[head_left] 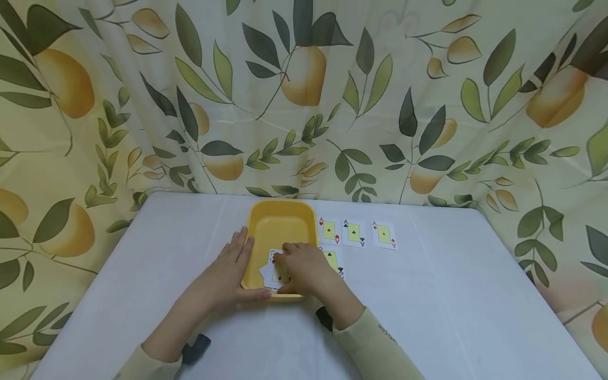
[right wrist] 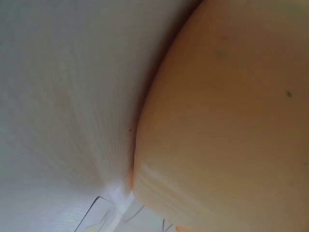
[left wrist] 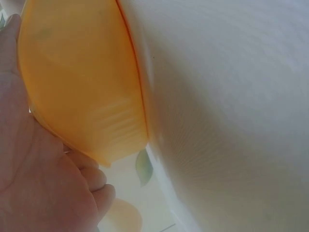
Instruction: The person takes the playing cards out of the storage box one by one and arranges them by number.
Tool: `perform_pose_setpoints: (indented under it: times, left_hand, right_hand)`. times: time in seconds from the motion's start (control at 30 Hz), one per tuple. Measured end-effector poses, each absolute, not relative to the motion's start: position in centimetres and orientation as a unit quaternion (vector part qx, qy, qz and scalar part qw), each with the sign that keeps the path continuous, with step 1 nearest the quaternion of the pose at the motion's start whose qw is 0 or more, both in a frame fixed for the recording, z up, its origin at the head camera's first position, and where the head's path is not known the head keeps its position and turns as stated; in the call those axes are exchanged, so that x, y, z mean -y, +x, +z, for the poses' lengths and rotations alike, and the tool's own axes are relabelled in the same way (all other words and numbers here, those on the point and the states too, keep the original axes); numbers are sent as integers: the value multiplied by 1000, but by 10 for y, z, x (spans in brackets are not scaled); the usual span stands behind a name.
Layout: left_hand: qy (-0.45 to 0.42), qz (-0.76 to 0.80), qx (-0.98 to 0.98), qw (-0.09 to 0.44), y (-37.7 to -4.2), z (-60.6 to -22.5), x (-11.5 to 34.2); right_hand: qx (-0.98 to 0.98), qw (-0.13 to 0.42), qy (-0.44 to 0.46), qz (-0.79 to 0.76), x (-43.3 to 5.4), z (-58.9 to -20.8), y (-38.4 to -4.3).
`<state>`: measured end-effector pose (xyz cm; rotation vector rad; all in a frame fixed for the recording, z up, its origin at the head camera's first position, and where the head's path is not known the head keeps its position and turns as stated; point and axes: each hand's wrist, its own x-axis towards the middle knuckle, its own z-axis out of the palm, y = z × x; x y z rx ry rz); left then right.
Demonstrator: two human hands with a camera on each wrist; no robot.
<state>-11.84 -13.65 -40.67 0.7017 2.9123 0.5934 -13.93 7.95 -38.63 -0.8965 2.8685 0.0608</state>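
Nearest us are the sleeves (head_left: 380,343), with a dark strap-like piece (head_left: 196,348) at the left wrist. Our left hand (head_left: 227,272) lies along the tray's left side, fingers straight and thumb across the near rim; it grasps nothing, and we judge that it steadies the tray (head_left: 280,229). Our right hand (head_left: 306,266) reaches over the right side, fingers bent down on the pile (head_left: 273,277), which lies inside the tray at its near end, within easy reach. Whether the fingers pinch a card we cannot tell, since the knuckles cover them.

Just right of the tray, on the table (head_left: 451,295), lies a club card (head_left: 334,259). Beyond it, face up in a row, are the ace of hearts (head_left: 329,230), ace of clubs (head_left: 353,232) and ace of diamonds (head_left: 383,234), set apart, probably so each can be read. A patterned curtain (head_left: 285,132) hangs behind.

Our right hand hides much of the pile and part of the club card, whose rank we cannot read. The left wrist view shows our palm against the tray's outer wall; the right wrist view shows mostly that wall, a card corner cut off below, and no fingers.
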Motion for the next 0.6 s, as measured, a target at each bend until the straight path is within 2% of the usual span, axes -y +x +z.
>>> perform_pose_setpoints:
  times: [0.6]
  left_hand:
    - [227,199,-952,49,-117,-402,136]
  right_hand:
    - [-952,61,-300,-21,-82,-385,-141]
